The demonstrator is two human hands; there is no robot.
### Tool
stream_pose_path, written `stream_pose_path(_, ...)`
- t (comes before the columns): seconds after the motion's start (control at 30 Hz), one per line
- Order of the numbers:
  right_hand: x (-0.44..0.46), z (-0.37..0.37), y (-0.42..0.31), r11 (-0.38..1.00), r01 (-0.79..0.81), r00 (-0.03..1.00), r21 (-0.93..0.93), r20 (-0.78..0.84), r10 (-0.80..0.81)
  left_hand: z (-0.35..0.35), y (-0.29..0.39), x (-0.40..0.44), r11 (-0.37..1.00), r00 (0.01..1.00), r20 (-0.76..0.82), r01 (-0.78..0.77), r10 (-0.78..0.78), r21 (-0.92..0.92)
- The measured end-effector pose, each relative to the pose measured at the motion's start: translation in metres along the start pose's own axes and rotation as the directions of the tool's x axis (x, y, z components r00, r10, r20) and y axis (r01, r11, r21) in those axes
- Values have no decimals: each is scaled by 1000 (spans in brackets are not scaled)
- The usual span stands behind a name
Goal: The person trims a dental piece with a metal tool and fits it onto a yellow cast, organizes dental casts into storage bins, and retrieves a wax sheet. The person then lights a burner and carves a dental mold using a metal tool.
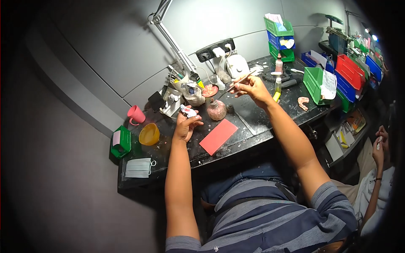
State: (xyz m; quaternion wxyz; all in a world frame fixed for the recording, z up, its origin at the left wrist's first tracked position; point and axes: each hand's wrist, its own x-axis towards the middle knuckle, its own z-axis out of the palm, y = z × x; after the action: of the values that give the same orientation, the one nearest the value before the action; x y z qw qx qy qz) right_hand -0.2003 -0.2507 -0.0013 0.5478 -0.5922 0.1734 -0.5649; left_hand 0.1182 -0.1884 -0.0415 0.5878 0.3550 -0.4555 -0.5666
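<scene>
My left hand (pixel 185 126) is closed around a small white dental cast (pixel 188 111) with red patches on it, held above the bench's front part. In my right hand (pixel 252 90) is a slim wax knife (pixel 241 82), pinched like a pen. Its lower end points down and left, toward the top of a round pinkish spirit lamp (pixel 216 111); whether a flame burns there I cannot tell. In front of the lamp lies a flat pinkish-red wax sheet (pixel 218 137).
An amber bowl (pixel 149 134), pink mug (pixel 136 114), green bin (pixel 121 142) and face mask (pixel 139 168) sit on the left. A dental model (pixel 303 103) and green tray (pixel 318 85) stand right. A lamp arm (pixel 175 40) rises behind. Another person's hands (pixel 378 147) are at far right.
</scene>
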Motion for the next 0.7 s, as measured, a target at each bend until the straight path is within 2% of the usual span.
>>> stream_pose_path(0.07,1,1,1,992,-117,990,36,83,114,0,5,-2,996,996,75,53,-47,-68)
stream_pose_path(0.23,1,3,9,1000,-8,991,10,135,7,9,11,-7,996,993,119,-16,26,-88)
stream_pose_path(0.33,1,3,11,1000,7,992,14,125,-9,13,12,-6,998,991,126,-38,44,-54)
stream_pose_path(0.4,2,4,11,1000,-15,997,-20,74,17,19,7,-8,983,983,27,-181,181,-10)
stream_pose_path(0.47,1,5,9,999,-19,998,-36,55,21,17,7,-6,988,988,10,-153,153,-6)
stream_pose_path(0.7,0,9,4,997,-21,1000,-79,-4,20,20,5,-7,965,976,47,-217,213,144)
